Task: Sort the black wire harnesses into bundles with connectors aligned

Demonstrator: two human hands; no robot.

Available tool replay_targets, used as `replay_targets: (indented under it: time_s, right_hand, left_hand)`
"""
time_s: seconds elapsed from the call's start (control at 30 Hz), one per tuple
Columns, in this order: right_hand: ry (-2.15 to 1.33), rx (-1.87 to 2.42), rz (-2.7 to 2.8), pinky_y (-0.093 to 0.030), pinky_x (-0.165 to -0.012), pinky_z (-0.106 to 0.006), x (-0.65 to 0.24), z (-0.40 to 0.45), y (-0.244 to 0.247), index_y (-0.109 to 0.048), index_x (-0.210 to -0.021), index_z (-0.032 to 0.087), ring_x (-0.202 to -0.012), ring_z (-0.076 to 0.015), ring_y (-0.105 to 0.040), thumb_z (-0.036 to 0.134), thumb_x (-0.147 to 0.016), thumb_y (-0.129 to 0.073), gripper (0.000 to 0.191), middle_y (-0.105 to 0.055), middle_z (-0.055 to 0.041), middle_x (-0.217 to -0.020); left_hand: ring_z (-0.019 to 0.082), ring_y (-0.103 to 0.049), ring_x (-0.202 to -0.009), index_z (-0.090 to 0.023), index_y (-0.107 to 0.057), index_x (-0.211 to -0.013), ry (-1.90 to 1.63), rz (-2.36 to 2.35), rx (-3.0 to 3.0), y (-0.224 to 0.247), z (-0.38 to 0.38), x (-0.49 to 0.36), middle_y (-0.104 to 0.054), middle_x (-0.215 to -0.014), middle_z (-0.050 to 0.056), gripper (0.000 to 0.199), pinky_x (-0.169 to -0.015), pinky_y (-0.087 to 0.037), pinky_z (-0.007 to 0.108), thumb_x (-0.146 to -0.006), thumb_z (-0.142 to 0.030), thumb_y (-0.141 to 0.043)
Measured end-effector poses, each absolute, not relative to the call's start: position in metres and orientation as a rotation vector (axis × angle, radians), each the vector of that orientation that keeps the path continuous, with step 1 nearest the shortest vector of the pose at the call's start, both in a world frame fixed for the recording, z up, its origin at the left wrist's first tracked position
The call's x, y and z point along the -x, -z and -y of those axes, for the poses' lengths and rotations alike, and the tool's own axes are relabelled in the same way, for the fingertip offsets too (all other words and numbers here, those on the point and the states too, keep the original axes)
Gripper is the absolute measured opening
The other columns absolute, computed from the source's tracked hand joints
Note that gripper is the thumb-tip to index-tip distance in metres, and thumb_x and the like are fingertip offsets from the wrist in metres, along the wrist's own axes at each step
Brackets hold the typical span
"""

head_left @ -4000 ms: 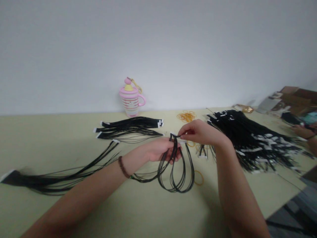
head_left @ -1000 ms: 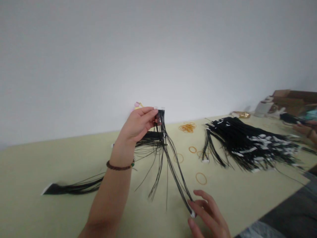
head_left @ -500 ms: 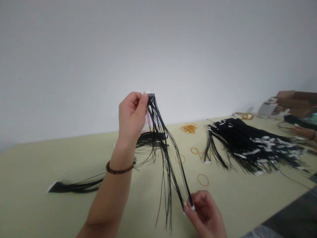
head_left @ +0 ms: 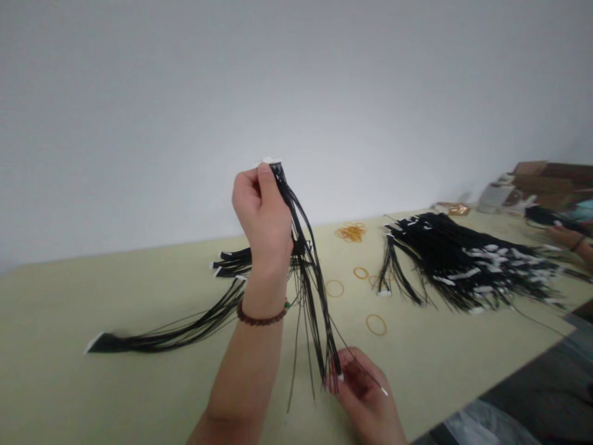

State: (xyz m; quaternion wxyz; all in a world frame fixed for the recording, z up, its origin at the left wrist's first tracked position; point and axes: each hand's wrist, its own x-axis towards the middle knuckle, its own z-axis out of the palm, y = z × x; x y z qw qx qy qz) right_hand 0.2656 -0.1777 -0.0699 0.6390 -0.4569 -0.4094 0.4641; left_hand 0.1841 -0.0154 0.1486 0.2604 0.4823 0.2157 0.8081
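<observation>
High in front of the wall, my left hand (head_left: 264,216) pinches the white connector end of a black wire harness (head_left: 303,247). The wires hang down from it toward the lower right. My right hand (head_left: 364,392) is closed around the harness's lower branches near their small white connectors, and some thin loose wires hang free beside it. Behind my left wrist, more black wires with white connectors (head_left: 234,262) lie on the table. Another harness (head_left: 152,342) stretches across the table at the left, its wide white connector at its far left end.
A large pile of black harnesses (head_left: 454,253) covers the right of the pale table (head_left: 69,296). Rubber bands (head_left: 352,232) are heaped near the wall, with several single ones nearer. Another person's hand (head_left: 565,237) is at the far right, by cardboard boxes (head_left: 546,182).
My left hand has moved right and slightly up with the connector. My right hand has shifted left with the lower ends. More of the left harness now shows.
</observation>
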Motion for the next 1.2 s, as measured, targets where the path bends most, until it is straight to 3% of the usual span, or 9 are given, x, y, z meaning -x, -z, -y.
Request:
replay_targets:
  time_s: [0.33, 0.6, 0.77, 0.87, 0.97, 1.1, 1.2]
  right_hand:
    - [-0.981, 1.118, 1.065, -0.042, -0.064, -0.023, -0.277, 0.177, 0.074, -0.056, -0.075, 0.018, -0.068, -0.0133, -0.049, 0.029, -0.075, -0.066, 0.015, -0.051, -0.0009, -0.072]
    - [-0.998, 0.953, 0.740, -0.044, -0.062, -0.019, -0.279, 0.183, 0.072, -0.060, -0.101, 0.026, -0.070, -0.0112, -0.053, 0.032, -0.071, -0.070, 0.032, -0.051, 0.0005, -0.077]
    - [-0.973, 1.015, 0.835, -0.048, -0.071, -0.023, -0.283, 0.184, 0.083, -0.058, -0.101, 0.025, -0.078, -0.0144, -0.058, 0.033, -0.072, -0.069, 0.033, -0.055, -0.0012, -0.082]
    - [-0.880, 1.157, 1.048, -0.050, -0.080, -0.030, -0.287, 0.181, 0.081, -0.056, -0.106, 0.023, -0.095, -0.0200, -0.059, 0.033, -0.076, -0.063, 0.032, -0.059, -0.0073, -0.099]
    - [-0.642, 1.238, 1.265, -0.047, -0.088, -0.034, -0.292, 0.170, 0.048, -0.052, -0.112, 0.023, -0.111, -0.0213, -0.052, 0.027, -0.080, -0.057, 0.032, -0.054, -0.0099, -0.118]
    - [-0.339, 1.161, 1.504, -0.049, -0.079, -0.032, -0.289, 0.140, -0.032, -0.055, -0.103, 0.021, -0.091, -0.0169, -0.058, 0.022, -0.080, -0.056, 0.022, -0.061, -0.0059, -0.098]
    - [-0.109, 1.101, 1.551, -0.049, -0.071, -0.030, -0.279, 0.107, -0.077, -0.053, -0.102, 0.019, -0.084, -0.0171, -0.059, 0.023, -0.073, -0.063, 0.031, -0.062, -0.0054, -0.092]
  left_hand:
    - [0.005, -0.049, -0.054, -0.015, -0.061, -0.070, -1.908, -0.369, -1.547, -0.141, 0.016, -0.176, -0.055, -0.061, -0.002, 0.015, -0.052, -0.043, 0.015, -0.076, -0.028, -0.065]
    - [0.010, -0.057, -0.055, -0.014, -0.063, -0.073, -1.703, -0.417, -1.545, -0.143, 0.014, -0.141, -0.060, -0.065, 0.002, 0.021, -0.050, -0.053, 0.022, -0.072, -0.034, -0.068]
    - [0.010, -0.057, -0.054, -0.013, -0.061, -0.071, -1.646, -0.464, -1.451, -0.136, 0.010, -0.131, -0.058, -0.063, 0.001, 0.023, -0.046, -0.053, 0.022, -0.071, -0.035, -0.068]
    - [0.010, -0.056, -0.054, -0.014, -0.058, -0.068, -1.572, -0.483, -1.454, -0.131, 0.012, -0.131, -0.056, -0.063, 0.001, 0.023, -0.045, -0.053, 0.022, -0.071, -0.034, -0.069]
    - [0.011, -0.056, -0.057, -0.014, -0.056, -0.069, -1.508, -0.517, -1.518, -0.129, 0.016, -0.134, -0.055, -0.063, 0.001, 0.023, -0.047, -0.053, 0.021, -0.071, -0.034, -0.069]
    - [0.010, -0.057, -0.057, -0.014, -0.058, -0.073, -1.514, -0.574, -1.634, -0.126, 0.020, -0.136, -0.056, -0.063, 0.001, 0.023, -0.048, -0.051, 0.018, -0.073, -0.036, -0.067]
    - [0.010, -0.057, -0.057, -0.015, -0.058, -0.073, -1.506, -0.595, -1.700, -0.125, 0.022, -0.135, -0.058, -0.065, 0.001, 0.023, -0.049, -0.050, 0.018, -0.075, -0.036, -0.065]
